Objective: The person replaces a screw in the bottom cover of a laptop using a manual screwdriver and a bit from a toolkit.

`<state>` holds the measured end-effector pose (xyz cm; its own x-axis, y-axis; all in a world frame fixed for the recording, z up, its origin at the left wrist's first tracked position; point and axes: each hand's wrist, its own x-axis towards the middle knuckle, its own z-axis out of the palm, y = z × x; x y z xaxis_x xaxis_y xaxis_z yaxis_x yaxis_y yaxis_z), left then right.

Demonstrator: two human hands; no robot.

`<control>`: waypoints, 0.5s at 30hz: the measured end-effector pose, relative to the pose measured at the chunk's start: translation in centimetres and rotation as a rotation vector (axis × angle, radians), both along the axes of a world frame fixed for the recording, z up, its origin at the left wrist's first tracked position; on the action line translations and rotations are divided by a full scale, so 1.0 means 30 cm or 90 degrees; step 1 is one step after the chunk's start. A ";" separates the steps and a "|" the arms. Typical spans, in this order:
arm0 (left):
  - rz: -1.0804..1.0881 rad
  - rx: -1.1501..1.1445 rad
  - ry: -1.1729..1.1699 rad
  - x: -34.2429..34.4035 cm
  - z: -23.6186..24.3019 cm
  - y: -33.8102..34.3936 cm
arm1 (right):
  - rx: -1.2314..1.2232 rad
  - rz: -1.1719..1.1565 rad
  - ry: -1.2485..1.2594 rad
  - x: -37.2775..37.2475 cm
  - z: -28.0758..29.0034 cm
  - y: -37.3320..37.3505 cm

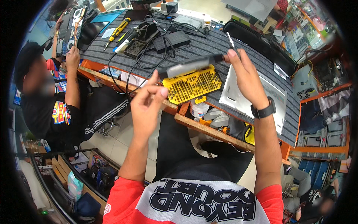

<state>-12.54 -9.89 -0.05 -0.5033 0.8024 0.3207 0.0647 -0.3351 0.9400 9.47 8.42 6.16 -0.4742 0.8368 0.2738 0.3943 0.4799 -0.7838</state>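
A yellow bit case (192, 89) filled with rows of small screwdriver bits sits at the table's front edge. Its dark, see-through lid (194, 66) is raised behind the bits and blurred. My left hand (145, 106) is at the lid's left end, fingers apart, the index fingertip near or against it. In my right hand (244, 76) is a slim silver-and-dark screwdriver (230, 41), pointing up and away. That hand's fingertips are by the lid's right corner. Under my right wrist lies a silver laptop (238, 93), bottom side up.
Cables and a black adapter (171, 42) lie behind the case, with a yellow screwdriver (118, 31) farther left. A long black case (257, 46) stands at the back right. Below, an open drawer (212, 130) holds tools and a white tub. A co-worker (48, 93) handles an opened laptop at left.
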 end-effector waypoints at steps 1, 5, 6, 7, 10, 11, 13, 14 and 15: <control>0.012 -0.018 0.013 -0.009 0.026 0.018 | 0.006 -0.003 0.003 -0.007 0.005 0.008; -0.012 -0.022 -0.040 -0.040 0.026 0.048 | 0.023 -0.017 -0.009 -0.025 0.016 0.001; -0.013 -0.025 0.000 -0.045 0.016 0.037 | 0.026 -0.028 -0.021 -0.024 0.023 -0.012; -0.015 -0.028 0.040 -0.048 0.005 0.023 | 0.025 -0.021 -0.038 -0.028 0.025 -0.017; -0.028 -0.025 0.047 -0.050 -0.025 0.004 | 0.011 0.000 -0.069 -0.010 0.014 -0.037; -0.038 -0.029 0.027 -0.058 -0.023 0.006 | 0.007 0.012 -0.064 0.003 0.008 -0.029; -0.034 -0.034 -0.003 -0.053 -0.010 0.009 | 0.000 0.032 -0.040 0.045 -0.029 0.001; -0.017 -0.034 -0.013 -0.049 -0.006 0.007 | 0.010 0.022 -0.038 0.052 -0.024 -0.012; -0.001 -0.034 -0.024 -0.043 -0.001 0.005 | 0.021 0.011 -0.037 0.063 -0.009 -0.041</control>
